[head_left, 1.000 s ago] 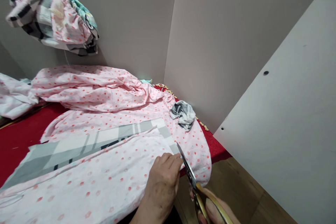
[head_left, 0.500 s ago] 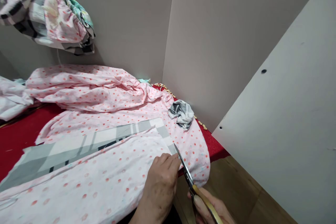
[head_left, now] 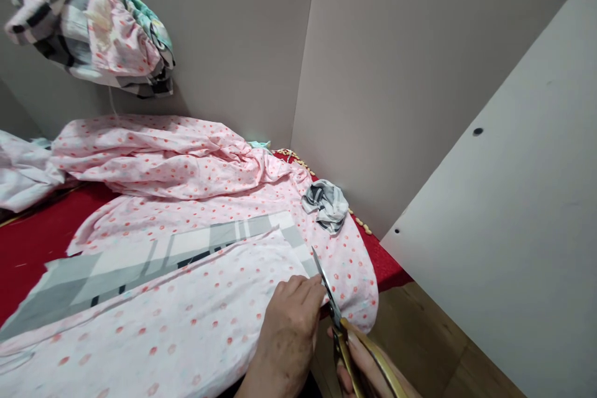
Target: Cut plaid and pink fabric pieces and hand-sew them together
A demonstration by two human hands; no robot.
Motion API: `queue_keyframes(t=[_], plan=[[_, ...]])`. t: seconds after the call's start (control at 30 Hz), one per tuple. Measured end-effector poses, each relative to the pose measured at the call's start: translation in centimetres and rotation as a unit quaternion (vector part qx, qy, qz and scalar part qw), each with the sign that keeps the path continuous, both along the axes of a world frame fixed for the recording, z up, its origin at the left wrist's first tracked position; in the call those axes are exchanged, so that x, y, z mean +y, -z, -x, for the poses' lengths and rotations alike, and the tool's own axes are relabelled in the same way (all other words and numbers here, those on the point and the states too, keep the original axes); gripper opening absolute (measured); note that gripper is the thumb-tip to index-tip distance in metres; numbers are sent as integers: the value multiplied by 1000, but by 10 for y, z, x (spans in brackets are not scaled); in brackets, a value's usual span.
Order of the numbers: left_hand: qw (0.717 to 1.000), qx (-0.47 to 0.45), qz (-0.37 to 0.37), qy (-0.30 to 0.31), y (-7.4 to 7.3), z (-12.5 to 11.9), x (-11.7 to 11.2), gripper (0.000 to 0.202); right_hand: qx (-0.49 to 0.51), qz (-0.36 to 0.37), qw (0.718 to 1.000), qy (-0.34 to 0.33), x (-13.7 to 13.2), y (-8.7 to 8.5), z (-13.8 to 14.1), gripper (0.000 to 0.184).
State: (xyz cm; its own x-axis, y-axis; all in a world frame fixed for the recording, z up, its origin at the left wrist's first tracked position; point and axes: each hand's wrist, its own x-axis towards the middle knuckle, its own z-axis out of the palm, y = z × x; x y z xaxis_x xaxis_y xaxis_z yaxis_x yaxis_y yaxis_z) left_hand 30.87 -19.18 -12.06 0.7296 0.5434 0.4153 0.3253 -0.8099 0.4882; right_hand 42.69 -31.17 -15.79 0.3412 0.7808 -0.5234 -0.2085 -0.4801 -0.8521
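Note:
A pink cloth with red dots [head_left: 186,323] lies spread over a red table top [head_left: 32,242], with a grey and white checked strip [head_left: 153,258] on it. My left hand [head_left: 289,329] rests on the pink cloth near its right edge, fingers curled and pressing it down. My right hand [head_left: 368,367], low at the frame's bottom edge, grips gold-handled scissors [head_left: 336,317]. The blades point up and away along the cloth's edge, right beside my left fingertips.
More pink dotted cloth [head_left: 158,155] is heaped at the back. A small crumpled grey checked scrap [head_left: 326,202] lies near the wall corner. A bundle of mixed fabrics [head_left: 93,31] hangs on the grey wall at upper left. A grey panel [head_left: 504,230] stands at right over a wooden floor.
The scissors and my right hand have shifted slightly forward along the cloth edge. My left hand stays pressed on the cloth.

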Motion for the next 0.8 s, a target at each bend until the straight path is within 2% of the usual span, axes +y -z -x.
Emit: queue_keyframes(t=[0.13, 0.27, 0.43, 0.67, 0.8], plan=[[1000, 7, 17, 5, 1, 0, 0, 15, 50, 31, 998, 10, 7, 7, -3, 80], [1000, 2, 4, 10, 2, -1, 1, 17, 67, 2, 998, 8, 5, -2, -3, 76], [1000, 3, -1, 9, 3, -1, 0, 17, 48, 2, 999, -9, 4, -14, -6, 66], [1000, 0, -1, 9, 4, 0, 0, 19, -1, 21, 1000, -8, 8, -2, -5, 63], [1000, 0, -9, 10, 5, 0, 0, 17, -24, -11, 999, -44, 10, -9, -4, 63]])
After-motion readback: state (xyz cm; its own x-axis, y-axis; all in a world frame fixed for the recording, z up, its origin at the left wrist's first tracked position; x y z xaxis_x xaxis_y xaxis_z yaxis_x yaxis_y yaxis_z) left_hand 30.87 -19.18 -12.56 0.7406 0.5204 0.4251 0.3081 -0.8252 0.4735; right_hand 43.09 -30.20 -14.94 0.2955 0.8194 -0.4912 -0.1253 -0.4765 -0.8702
